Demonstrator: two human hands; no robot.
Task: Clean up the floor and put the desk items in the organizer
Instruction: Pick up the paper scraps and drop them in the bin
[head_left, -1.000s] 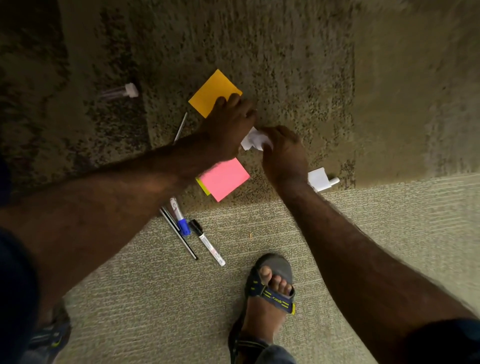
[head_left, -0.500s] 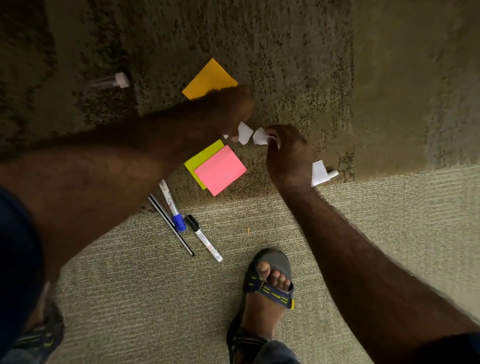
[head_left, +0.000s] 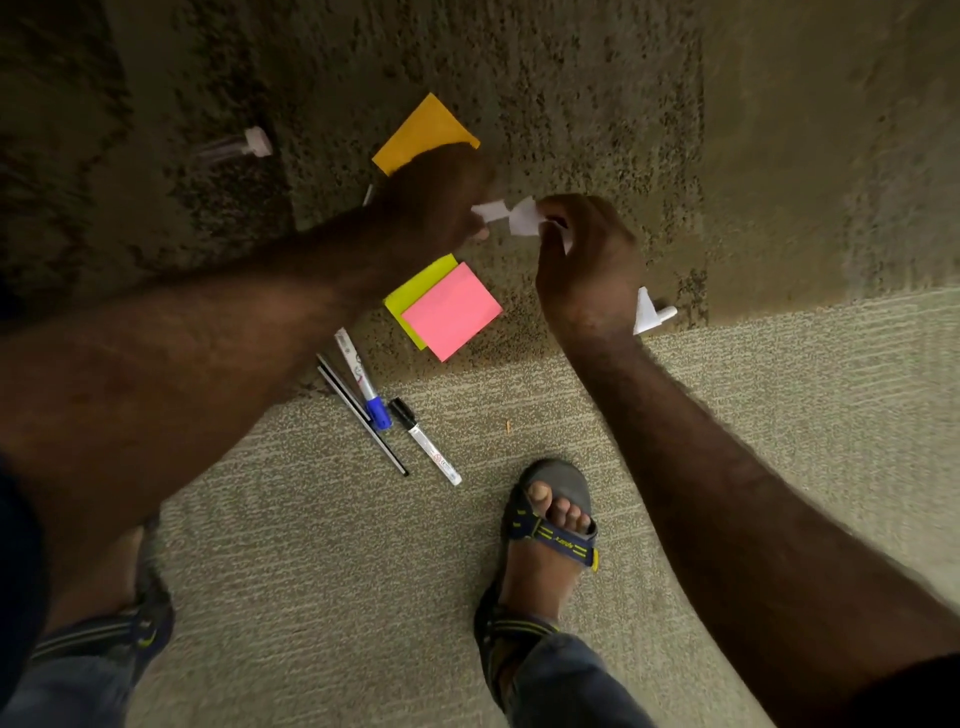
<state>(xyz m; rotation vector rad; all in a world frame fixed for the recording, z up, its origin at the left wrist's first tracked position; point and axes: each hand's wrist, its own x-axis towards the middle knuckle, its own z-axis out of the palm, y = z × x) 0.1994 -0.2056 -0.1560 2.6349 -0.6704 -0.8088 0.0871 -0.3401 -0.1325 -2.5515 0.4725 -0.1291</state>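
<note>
Above the carpet, my left hand (head_left: 436, 202) pinches a small white paper scrap (head_left: 489, 210). My right hand (head_left: 587, 260) pinches another white paper scrap (head_left: 524, 218) right beside it; the two scraps nearly touch. On the floor below lie an orange sticky pad (head_left: 421, 132), partly hidden by my left hand, and a pink sticky pad (head_left: 452, 309) on top of a yellow one (head_left: 413, 293). A blue-capped marker (head_left: 363, 379), a black-capped marker (head_left: 426, 441) and two thin black pens (head_left: 358, 410) lie near my left forearm.
A clear tube with a white cap (head_left: 234, 145) lies at the far left. A white plug-like object (head_left: 649, 312) sits by my right wrist. My sandalled feet (head_left: 550, 525) stand on the lighter carpet (head_left: 779, 389). No organizer is in view.
Both hands have risen from the floor with the white paper, which now shows as two scraps, one in each hand. The pink and yellow pads are uncovered.
</note>
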